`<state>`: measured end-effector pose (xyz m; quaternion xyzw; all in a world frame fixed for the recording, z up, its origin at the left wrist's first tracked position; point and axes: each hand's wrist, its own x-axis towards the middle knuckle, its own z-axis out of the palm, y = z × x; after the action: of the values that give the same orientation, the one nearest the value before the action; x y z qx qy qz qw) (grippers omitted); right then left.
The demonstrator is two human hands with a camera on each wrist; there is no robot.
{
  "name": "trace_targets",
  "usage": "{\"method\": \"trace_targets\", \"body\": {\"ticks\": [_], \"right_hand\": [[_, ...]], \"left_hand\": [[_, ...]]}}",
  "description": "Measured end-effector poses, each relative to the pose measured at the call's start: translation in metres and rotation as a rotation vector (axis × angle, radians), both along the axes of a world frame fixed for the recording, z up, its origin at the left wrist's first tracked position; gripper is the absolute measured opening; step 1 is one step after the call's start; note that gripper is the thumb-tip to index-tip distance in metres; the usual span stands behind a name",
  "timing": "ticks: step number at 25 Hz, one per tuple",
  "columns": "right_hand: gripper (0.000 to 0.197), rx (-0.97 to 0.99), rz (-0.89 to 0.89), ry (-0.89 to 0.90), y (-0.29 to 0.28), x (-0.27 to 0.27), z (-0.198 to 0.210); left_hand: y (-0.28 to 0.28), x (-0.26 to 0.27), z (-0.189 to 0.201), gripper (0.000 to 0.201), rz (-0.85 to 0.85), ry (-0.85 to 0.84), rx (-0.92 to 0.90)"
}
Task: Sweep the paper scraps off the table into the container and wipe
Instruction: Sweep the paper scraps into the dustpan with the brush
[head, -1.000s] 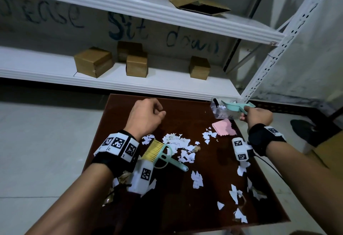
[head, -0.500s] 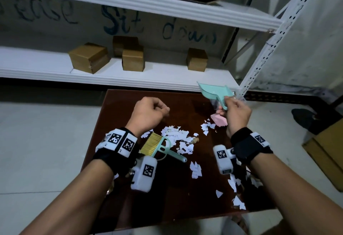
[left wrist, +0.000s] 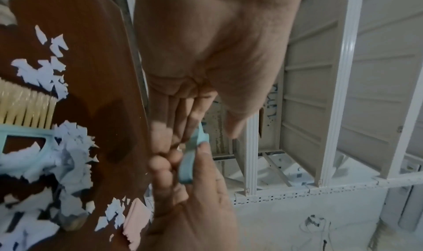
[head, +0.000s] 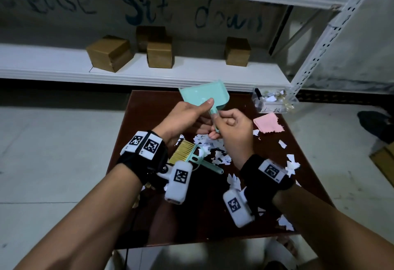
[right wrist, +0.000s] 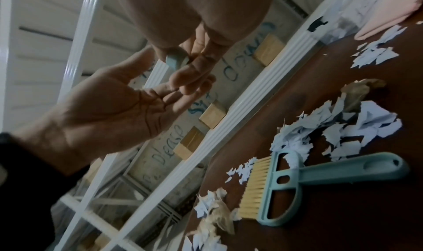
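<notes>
A teal dustpan (head: 203,97) hangs in the air over the brown table (head: 191,222). My right hand (head: 232,126) pinches its handle (left wrist: 190,164). My left hand (head: 183,118) lies open-palmed beside it, straight fingers (right wrist: 174,95) under the handle and thumb stretched over the pan's neck. Whether that thumb presses down I cannot tell. White paper scraps (head: 217,154) are strewn across the table's middle and right side. A teal brush (head: 191,158) with yellow bristles lies among them, below my hands. The clear container (head: 274,101) with scraps inside stands at the far right corner.
A pink cloth (head: 267,122) lies in front of the container. Behind the table runs a white shelf (head: 64,71) with several cardboard boxes (head: 109,53). A perforated white upright (head: 315,56) rises at the right. A dark shoe (head: 377,124) shows on the floor.
My right hand carried the dustpan from the container at the far right to over the table's middle. My left hand opened from a fist and rose to meet its handle.
</notes>
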<state>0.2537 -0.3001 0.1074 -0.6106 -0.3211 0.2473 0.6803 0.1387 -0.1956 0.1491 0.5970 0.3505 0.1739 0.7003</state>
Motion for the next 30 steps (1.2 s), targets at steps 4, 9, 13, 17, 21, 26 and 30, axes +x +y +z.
{"method": "trace_targets", "body": {"ticks": [4, 9, 13, 17, 21, 26, 30], "right_hand": [[0.019, -0.032, 0.092, -0.094, 0.001, -0.023, -0.007], [0.022, -0.044, 0.209, -0.183, 0.002, -0.026, 0.0], [0.011, -0.343, 0.297, -0.482, 0.004, 0.006, -0.006], [0.033, -0.912, 0.491, -1.108, -0.002, 0.023, -0.039], [0.039, -1.008, 0.571, -1.12, -0.002, 0.014, -0.065], [0.02, -1.016, 0.485, -1.188, -0.001, 0.011, -0.069], [0.024, -1.005, 0.463, -1.085, 0.001, 0.014, -0.058]], "left_hand": [[0.005, -0.009, -0.002, 0.031, 0.181, -0.003, -0.13], [0.012, -0.027, 0.008, 0.027, 0.26, 0.003, -0.168], [0.032, -0.051, 0.018, 0.03, 0.271, 0.027, -0.129], [0.048, -0.072, 0.018, 0.028, 0.34, 0.037, -0.068], [0.055, -0.084, 0.019, 0.027, 0.361, 0.038, -0.032], [0.058, -0.087, 0.02, 0.027, 0.37, 0.039, -0.022], [0.057, -0.084, 0.019, 0.03, 0.356, 0.037, -0.022]]}}
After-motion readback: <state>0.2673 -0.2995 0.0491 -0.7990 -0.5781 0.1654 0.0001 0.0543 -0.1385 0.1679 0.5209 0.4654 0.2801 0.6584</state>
